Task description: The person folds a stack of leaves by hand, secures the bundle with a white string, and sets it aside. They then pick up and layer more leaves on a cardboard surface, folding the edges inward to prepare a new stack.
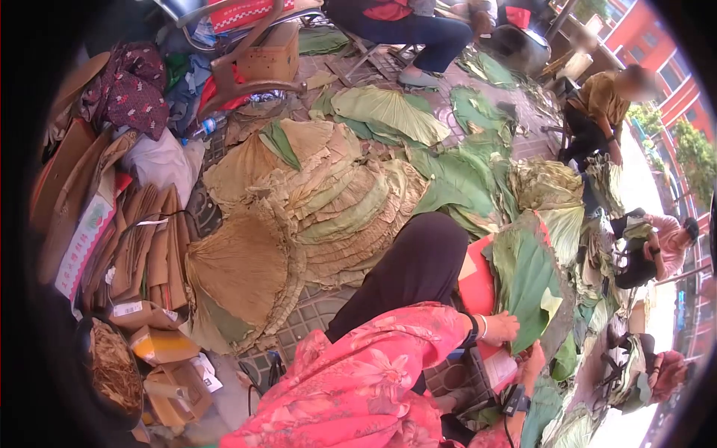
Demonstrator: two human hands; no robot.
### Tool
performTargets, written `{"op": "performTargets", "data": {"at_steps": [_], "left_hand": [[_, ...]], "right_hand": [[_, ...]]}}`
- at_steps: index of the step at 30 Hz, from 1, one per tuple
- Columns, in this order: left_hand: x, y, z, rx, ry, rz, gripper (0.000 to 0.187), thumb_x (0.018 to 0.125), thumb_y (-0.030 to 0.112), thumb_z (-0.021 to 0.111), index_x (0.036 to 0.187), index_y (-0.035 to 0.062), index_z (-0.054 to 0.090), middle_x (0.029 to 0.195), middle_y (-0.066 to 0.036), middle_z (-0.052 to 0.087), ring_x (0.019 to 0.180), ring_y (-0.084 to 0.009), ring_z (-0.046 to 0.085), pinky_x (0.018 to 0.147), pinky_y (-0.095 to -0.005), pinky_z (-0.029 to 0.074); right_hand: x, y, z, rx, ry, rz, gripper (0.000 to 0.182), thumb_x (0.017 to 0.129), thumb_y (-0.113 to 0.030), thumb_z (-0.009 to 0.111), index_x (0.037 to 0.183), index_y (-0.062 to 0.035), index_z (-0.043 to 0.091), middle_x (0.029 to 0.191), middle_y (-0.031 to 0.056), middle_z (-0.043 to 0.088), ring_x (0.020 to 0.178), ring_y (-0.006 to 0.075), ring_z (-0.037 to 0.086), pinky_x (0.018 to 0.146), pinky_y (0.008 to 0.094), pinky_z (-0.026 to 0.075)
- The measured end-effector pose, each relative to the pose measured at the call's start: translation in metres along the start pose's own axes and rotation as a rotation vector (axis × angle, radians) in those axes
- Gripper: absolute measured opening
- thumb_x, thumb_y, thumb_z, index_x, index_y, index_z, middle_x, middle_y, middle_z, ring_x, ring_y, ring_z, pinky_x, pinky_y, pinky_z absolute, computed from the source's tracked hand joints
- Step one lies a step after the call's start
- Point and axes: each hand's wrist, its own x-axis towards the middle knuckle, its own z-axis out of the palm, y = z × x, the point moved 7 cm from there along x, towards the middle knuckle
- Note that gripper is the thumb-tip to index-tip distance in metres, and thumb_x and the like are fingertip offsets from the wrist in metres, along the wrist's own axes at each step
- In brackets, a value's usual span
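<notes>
A large green lotus leaf (526, 287) lies over a red sheet (476, 280) in front of my bent knee. My left hand (502, 328), with a white bracelet and black band at its wrist, is closed on the leaf's near edge. Just below it, my right hand (532, 362) pinches the same edge near its corner; a black device (515, 401) is strapped to that wrist. One part of the leaf curls up and shows a paler underside. My fingertips are partly hidden by the leaf.
Brown dried leaves (336, 216) are stacked left of my knee, with green leaves (455, 175) beyond. Flattened cardboard (153, 246), small boxes (179, 392) and a bin of brown scraps (116, 366) stand at far left. Several people sit around, one on a folding stool (366, 63).
</notes>
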Motion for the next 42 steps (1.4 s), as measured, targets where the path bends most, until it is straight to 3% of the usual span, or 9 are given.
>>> {"op": "performTargets", "data": {"at_steps": [9, 18, 24, 29, 30, 32, 33, 35, 42], "left_hand": [[-0.008, -0.003, -0.013, -0.199, 0.176, -0.025, 0.011, 0.066, 0.011, 0.059, 0.074, 0.0057, 0.053, 0.085, -0.009, 0.047, 0.088, -0.0254, 0.047, 0.072, -0.0365, 0.038], [-0.006, 0.002, -0.016, -0.129, 0.029, -0.011, 0.014, 0.064, 0.013, 0.063, 0.075, 0.0065, 0.056, 0.088, -0.01, 0.049, 0.091, -0.0259, 0.047, 0.073, -0.0396, 0.038], [-0.002, -0.007, -0.013, -0.246, 0.092, -0.115, 0.013, 0.074, 0.018, 0.058, 0.08, 0.0074, 0.054, 0.086, -0.009, 0.051, 0.089, -0.0266, 0.049, 0.075, -0.0402, 0.037], [0.0, -0.019, -0.034, -0.507, 0.219, -0.274, 0.018, 0.083, 0.019, 0.057, 0.083, 0.0025, 0.05, 0.077, -0.012, 0.051, 0.074, -0.0303, 0.053, 0.063, -0.0383, 0.042], [0.002, -0.026, -0.034, -0.541, 0.253, -0.32, 0.019, 0.085, 0.018, 0.056, 0.086, 0.0001, 0.052, 0.072, -0.011, 0.052, 0.065, -0.0273, 0.053, 0.06, -0.0355, 0.044], [0.003, -0.04, -0.032, -0.76, 0.235, -0.477, 0.021, 0.087, 0.017, 0.054, 0.097, -0.0014, 0.057, 0.072, -0.006, 0.056, 0.067, -0.0089, 0.048, 0.061, -0.0269, 0.044], [0.003, -0.045, -0.03, -0.861, 0.301, -0.515, 0.022, 0.084, 0.02, 0.056, 0.088, -0.0014, 0.057, 0.066, -0.013, 0.055, 0.06, -0.0152, 0.051, 0.058, -0.0316, 0.044], [0.002, -0.052, -0.03, -0.884, 0.269, -0.579, 0.023, 0.083, 0.019, 0.057, 0.088, -0.0032, 0.058, 0.067, -0.006, 0.055, 0.062, -0.0088, 0.046, 0.058, -0.0272, 0.042], [-0.002, -0.055, -0.021, -1.137, 0.256, -0.664, 0.021, 0.084, 0.012, 0.056, 0.097, -0.0032, 0.062, 0.082, 0.003, 0.058, 0.072, -0.0041, 0.048, 0.066, -0.0211, 0.042]], "right_hand": [[0.0, 0.013, -0.013, 0.101, 0.008, -0.082, 0.02, 0.089, -0.03, 0.051, 0.087, -0.0111, 0.056, 0.07, -0.0003, 0.057, 0.056, 0.0115, 0.054, 0.047, 0.0233, 0.039], [0.013, 0.031, -0.02, 0.076, 0.033, -0.068, 0.017, 0.09, -0.024, 0.05, 0.082, -0.0095, 0.054, 0.065, 0.0011, 0.053, 0.049, 0.0103, 0.051, 0.041, 0.0224, 0.039], [0.004, 0.023, -0.02, 0.126, 0.059, -0.092, 0.018, 0.089, -0.024, 0.051, 0.082, -0.008, 0.054, 0.065, 0.0009, 0.053, 0.052, 0.0102, 0.053, 0.042, 0.022, 0.04], [0.008, 0.034, -0.037, 0.203, 0.19, -0.076, 0.019, 0.088, -0.024, 0.053, 0.09, -0.0054, 0.058, 0.071, 0.0033, 0.058, 0.053, 0.0108, 0.054, 0.044, 0.0215, 0.04], [0.005, 0.031, -0.037, 0.201, 0.213, -0.052, 0.02, 0.088, -0.023, 0.053, 0.092, -0.0045, 0.059, 0.072, 0.004, 0.06, 0.053, 0.0104, 0.054, 0.044, 0.0209, 0.04], [0.003, 0.034, -0.042, 0.185, 0.223, -0.054, 0.023, 0.087, -0.025, 0.054, 0.094, -0.0034, 0.059, 0.075, 0.0059, 0.061, 0.055, 0.0115, 0.055, 0.047, 0.0228, 0.043], [0.003, 0.038, -0.044, 0.201, 0.217, -0.038, 0.023, 0.088, -0.025, 0.054, 0.095, -0.0032, 0.058, 0.077, 0.0064, 0.062, 0.056, 0.012, 0.057, 0.047, 0.0231, 0.044], [0.005, 0.041, -0.045, 0.238, 0.191, -0.014, 0.024, 0.088, -0.024, 0.054, 0.098, -0.0029, 0.058, 0.079, 0.0075, 0.063, 0.057, 0.0126, 0.059, 0.047, 0.0228, 0.044], [0.01, 0.029, -0.031, 0.396, 0.134, 0.029, 0.027, 0.087, -0.029, 0.056, 0.1, -0.0053, 0.055, 0.089, 0.0091, 0.065, 0.063, 0.0158, 0.062, 0.049, 0.024, 0.045]]}}
